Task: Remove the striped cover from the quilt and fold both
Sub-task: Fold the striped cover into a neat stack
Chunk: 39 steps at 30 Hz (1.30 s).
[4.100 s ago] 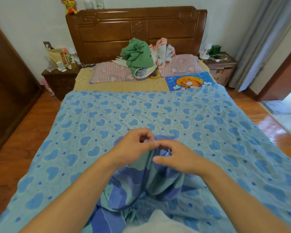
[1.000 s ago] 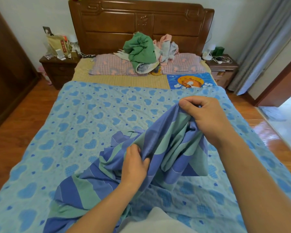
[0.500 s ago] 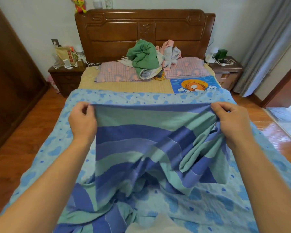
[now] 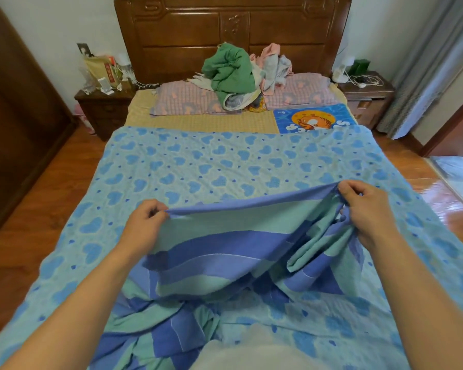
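The striped cover (image 4: 225, 252), blue and green bands, hangs bunched between my hands above the near half of the bed. My left hand (image 4: 142, 225) pinches its top edge at the left end. My right hand (image 4: 364, 209) grips the same edge at the right end, where extra folds gather and droop. That edge is stretched taut between both hands. Beneath lies the quilt (image 4: 198, 166), light blue with darker heart shapes, spread flat across the bed. The lower part of the cover trails in a heap towards me.
At the head of the bed, a pile of clothes (image 4: 233, 73) sits on two pillows (image 4: 185, 100) before the wooden headboard (image 4: 233, 30). Nightstands (image 4: 104, 102) stand on both sides. Wooden floor runs along both sides; a curtain (image 4: 425, 62) and doorway are at right.
My hands have lowered the stretched top edge of the cover and brought it nearer to me. A second ago the hands were close together; they spread apart along the edge.
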Available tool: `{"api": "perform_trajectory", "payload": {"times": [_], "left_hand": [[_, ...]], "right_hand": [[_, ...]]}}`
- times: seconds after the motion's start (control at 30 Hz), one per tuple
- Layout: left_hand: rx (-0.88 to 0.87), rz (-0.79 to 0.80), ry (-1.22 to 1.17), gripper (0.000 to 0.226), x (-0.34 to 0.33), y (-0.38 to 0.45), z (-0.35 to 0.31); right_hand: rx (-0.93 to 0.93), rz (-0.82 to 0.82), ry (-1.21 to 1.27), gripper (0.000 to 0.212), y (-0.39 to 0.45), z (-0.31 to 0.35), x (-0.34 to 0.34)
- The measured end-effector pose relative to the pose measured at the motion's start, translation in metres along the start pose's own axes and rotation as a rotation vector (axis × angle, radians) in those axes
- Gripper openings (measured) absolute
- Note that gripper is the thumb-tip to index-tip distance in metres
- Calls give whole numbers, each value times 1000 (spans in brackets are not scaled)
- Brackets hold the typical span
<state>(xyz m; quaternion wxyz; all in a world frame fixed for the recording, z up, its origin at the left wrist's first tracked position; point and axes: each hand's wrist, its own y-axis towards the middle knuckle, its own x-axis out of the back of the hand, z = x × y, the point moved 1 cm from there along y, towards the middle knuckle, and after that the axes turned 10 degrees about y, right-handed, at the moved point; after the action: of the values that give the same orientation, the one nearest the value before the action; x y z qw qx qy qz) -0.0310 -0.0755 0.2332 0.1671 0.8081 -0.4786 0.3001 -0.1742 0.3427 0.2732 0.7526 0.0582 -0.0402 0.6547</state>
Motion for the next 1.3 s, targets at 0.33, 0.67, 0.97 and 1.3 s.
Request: {"api": "perform_trajectory", "payload": {"times": [0.33, 0.67, 0.97, 1.3], "left_hand": [[315, 815, -596, 25, -13, -29, -11], [58, 1220, -228, 29, -39, -61, -26], [-6, 1053, -46, 11, -76, -66, -27], [-283, 530, -149, 12, -142, -90, -103]], "right_hand": [[3, -131, 37, 21, 21, 25, 0], [-30, -216, 84, 17, 26, 22, 3], [3, -46, 136, 18, 20, 33, 3], [287, 328, -141, 16, -23, 90, -32]]}}
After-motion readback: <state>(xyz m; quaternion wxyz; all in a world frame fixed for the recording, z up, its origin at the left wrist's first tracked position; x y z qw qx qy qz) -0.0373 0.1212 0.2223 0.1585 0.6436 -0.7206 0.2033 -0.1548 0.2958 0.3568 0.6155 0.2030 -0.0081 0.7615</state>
